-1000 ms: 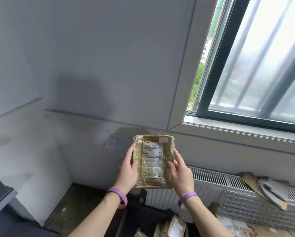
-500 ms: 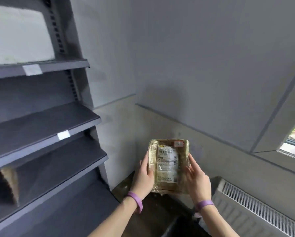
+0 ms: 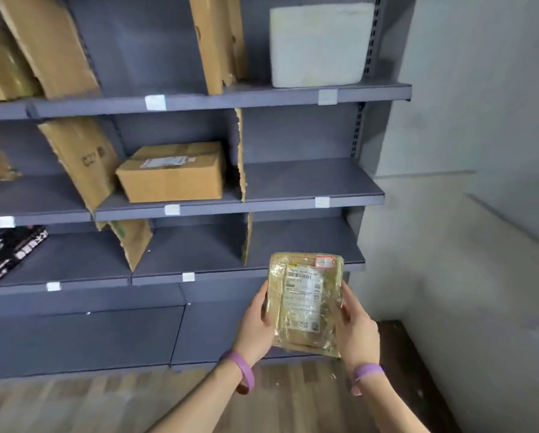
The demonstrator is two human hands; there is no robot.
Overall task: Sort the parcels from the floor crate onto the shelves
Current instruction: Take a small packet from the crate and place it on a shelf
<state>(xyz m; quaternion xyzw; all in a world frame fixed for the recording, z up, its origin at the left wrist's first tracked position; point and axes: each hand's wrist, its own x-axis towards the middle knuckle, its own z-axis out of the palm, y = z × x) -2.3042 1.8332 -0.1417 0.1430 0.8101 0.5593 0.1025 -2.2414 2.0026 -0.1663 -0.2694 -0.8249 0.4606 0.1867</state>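
You are clasping the taped parcel (image 3: 305,303) between left hand (image 3: 257,323) and right hand (image 3: 355,331); likely light, slippery film, so grip the long edges.

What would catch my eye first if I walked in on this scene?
Most likely the small tape-wrapped parcel with its printed label, held up low in the middle between the left hand and the right hand, both wrists in purple bands. Behind it stands a grey shelf unit split by torn cardboard dividers, with a brown box on the middle shelf and a white foam box at the top right.
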